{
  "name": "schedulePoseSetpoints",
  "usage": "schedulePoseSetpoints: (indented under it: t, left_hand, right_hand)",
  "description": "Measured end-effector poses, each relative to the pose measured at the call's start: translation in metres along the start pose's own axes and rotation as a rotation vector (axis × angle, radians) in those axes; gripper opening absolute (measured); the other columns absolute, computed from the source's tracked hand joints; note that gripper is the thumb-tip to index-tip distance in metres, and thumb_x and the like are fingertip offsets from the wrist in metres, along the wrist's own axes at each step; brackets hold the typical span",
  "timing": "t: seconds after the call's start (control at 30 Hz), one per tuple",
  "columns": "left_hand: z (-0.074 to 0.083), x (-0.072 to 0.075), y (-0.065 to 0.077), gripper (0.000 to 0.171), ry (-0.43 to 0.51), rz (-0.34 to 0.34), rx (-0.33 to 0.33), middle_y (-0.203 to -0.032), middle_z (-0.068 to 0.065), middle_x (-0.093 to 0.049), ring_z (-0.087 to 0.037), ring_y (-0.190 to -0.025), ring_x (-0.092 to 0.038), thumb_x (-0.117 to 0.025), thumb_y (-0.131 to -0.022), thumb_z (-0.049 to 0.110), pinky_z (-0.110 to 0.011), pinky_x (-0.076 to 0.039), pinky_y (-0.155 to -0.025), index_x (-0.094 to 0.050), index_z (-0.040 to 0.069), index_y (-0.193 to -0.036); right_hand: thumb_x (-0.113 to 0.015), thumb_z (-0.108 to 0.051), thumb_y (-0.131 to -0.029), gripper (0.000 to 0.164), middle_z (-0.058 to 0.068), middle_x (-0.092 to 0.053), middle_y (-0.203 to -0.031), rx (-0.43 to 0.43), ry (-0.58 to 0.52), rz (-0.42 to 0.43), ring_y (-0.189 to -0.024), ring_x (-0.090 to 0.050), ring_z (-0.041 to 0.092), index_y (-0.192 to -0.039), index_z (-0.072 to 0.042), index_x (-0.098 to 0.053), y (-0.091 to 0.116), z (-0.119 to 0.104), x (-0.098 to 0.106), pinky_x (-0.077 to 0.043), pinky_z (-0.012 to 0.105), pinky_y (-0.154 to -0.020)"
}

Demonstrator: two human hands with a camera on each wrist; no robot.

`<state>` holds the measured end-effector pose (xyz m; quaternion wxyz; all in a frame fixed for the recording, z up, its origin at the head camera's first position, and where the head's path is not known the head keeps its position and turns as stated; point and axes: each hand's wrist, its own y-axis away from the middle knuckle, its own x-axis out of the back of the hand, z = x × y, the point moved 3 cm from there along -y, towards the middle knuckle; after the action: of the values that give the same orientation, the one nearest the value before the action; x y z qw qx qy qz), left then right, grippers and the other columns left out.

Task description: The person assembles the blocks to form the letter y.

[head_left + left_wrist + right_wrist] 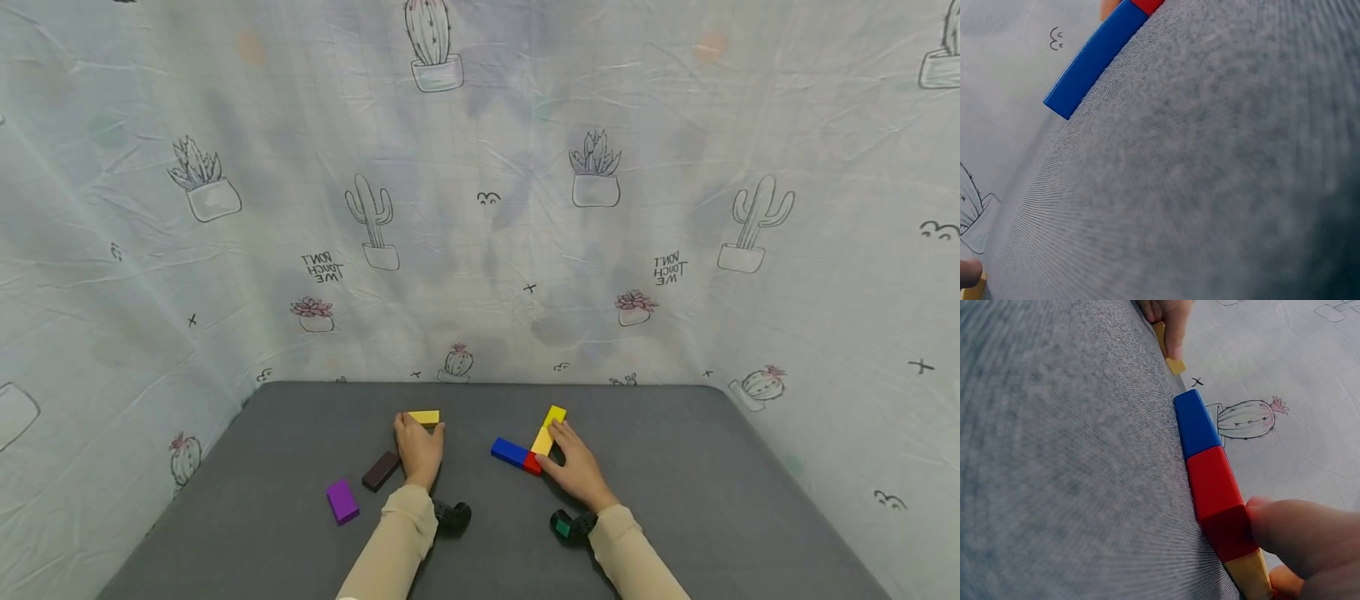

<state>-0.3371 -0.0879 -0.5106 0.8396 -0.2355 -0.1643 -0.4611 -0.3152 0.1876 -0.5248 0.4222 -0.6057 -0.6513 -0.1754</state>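
My left hand [420, 451] pinches a yellow block [426, 417] toward the table's far side, its thumb in front and its fingers at the block's left. Right of it, a blue block [510, 452] lies end to end with a red block [532, 463]. From the red block a yellow strip [543, 440], seemingly two blocks in line, runs away at an angle. My right hand [579, 472] rests along the right of this corner. Its thumb [1279, 522] touches the red block and another finger reaches the yellow one. Part of the yellow strip is hidden behind the fingers.
Left of my left hand lie a dark brown block [381, 471] and a purple block [342, 502], apart from each other. A grey cloth-like surface covers the table [262, 517]. A cactus-printed curtain [487, 250] hangs behind and at both sides.
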Motion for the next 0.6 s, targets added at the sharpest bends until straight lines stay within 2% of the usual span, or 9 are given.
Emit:
schedulePoseSetpoints:
  t: [0.2, 0.47, 0.6]
  left_hand:
    - [0.0000, -0.0028, -0.0022, 0.068, -0.029, 0.044, 0.000, -0.140, -0.031, -0.033, -0.044, -0.123, -0.043, -0.073, -0.084, 0.015, -0.051, -0.041, -0.101, -0.038, -0.015, -0.134]
    - [-0.0004, -0.0049, -0.0030, 0.064, -0.037, 0.071, 0.019, -0.137, -0.029, -0.035, -0.044, -0.117, -0.049, -0.072, -0.085, 0.016, -0.051, -0.045, -0.096, -0.040, -0.013, -0.131]
    - [0.0001, -0.0038, -0.0015, 0.060, -0.033, 0.084, 0.008, -0.135, -0.029, -0.037, -0.043, -0.114, -0.050, -0.072, -0.084, 0.015, -0.051, -0.046, -0.095, -0.042, -0.013, -0.129]
  right_hand:
    - [-0.062, -0.041, -0.090, 0.069, 0.019, -0.037, -0.148, 0.006, 0.000, -0.005, -0.140, -0.027, 0.037, -0.142, 0.000, -0.042, -0.0001, -0.0002, 0.0004, -0.027, 0.059, -0.109]
    - [-0.064, -0.041, -0.088, 0.070, 0.019, -0.039, -0.148, 0.014, -0.005, 0.002, -0.140, -0.028, 0.038, -0.141, 0.000, -0.043, 0.0004, -0.0013, 0.0000, -0.028, 0.059, -0.108]
    - [-0.065, -0.040, -0.088, 0.070, 0.020, -0.039, -0.147, 0.019, -0.013, 0.013, -0.139, -0.029, 0.039, -0.140, 0.001, -0.044, 0.0019, -0.0016, 0.0009, -0.029, 0.060, -0.108]
